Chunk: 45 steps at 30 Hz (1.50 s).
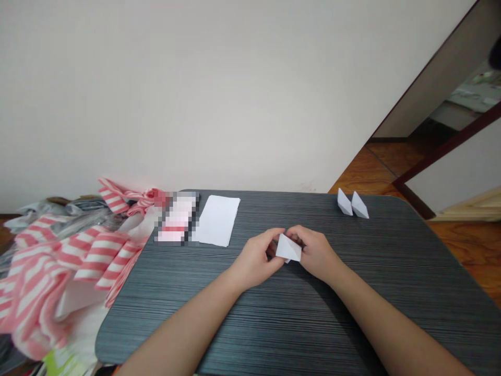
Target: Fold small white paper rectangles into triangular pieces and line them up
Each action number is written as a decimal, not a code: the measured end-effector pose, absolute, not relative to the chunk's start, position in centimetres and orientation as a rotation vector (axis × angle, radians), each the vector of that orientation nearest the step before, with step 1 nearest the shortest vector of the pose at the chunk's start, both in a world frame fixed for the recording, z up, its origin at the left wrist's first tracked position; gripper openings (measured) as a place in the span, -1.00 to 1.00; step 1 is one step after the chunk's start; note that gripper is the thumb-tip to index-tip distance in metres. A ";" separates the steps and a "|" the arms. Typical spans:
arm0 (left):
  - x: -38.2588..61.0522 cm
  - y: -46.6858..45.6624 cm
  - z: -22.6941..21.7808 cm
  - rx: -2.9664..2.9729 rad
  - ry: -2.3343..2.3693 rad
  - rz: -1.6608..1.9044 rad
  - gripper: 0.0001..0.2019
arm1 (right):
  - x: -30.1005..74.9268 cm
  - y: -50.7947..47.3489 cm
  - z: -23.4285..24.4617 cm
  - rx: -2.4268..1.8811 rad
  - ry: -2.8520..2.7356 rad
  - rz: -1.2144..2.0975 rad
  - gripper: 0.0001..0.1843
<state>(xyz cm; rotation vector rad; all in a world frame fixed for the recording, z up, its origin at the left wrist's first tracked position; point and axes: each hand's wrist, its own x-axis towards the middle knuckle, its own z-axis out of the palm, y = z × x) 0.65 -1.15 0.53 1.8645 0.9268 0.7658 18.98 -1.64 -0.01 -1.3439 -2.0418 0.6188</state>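
- The left forearm [188, 329] and right forearm [391, 324] reach in from the bottom edge at 7 and 5 o'clock, both bare and lying over the tabletop [274, 334], a dark grey surface with fine stripes and rounded corners.
- The left hand [256, 259] is curled, its fingers closed on the left side of the folded paper [288, 248] in a pinch.
- The right hand [315, 253] is curled the same way and pinches the paper's right side, with its fingertips almost meeting those of the left hand.
- The folded paper is white, roughly diamond-shaped and held between both hands, just above the tabletop near its middle.
- At about 1 o'clock from the hands, near the far edge of the tabletop, two paper boats [352, 204] stand upright side by side, just touching or nearly so.
- At about 11 o'clock lies a flat white sheet [217, 220].
- Just beside the sheet, to its left, is a pink-and-white item [176, 219], too blurred to name.
- At 9 o'clock, off the tabletop's left edge, a heap of pink-striped cloth [74, 266] spills against it.
- At 3 o'clock, past the tabletop, is a wooden floor [469, 250].
- A white wall [195, 94] rises behind everything at 12 o'clock.
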 end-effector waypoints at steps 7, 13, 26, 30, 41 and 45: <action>0.7 -1.2 0.9 1.807 0.896 0.748 -0.54 | 19.2 -1.6 -0.4 -1.306 -2.084 0.621 -0.76; 0.7 -1.1 0.9 1.819 0.889 0.745 -0.53 | 19.2 -1.6 -0.3 -1.293 -2.118 0.667 -0.75; 0.5 -0.6 -0.2 1.594 0.923 0.721 -0.60 | 19.3 -1.8 -0.6 -1.268 -2.026 0.759 -0.49; 0.5 -0.4 -0.3 1.502 0.919 0.757 -0.73 | 19.2 -2.1 -0.7 -1.164 -1.991 0.810 -0.37; 0.3 0.0 0.4 1.323 0.911 0.753 -0.79 | 19.5 -2.0 0.2 -1.055 -2.097 0.771 -0.64; 0.3 0.0 0.9 1.255 0.863 0.724 -0.75 | 19.8 -2.0 0.0 -0.999 -2.053 0.831 -0.60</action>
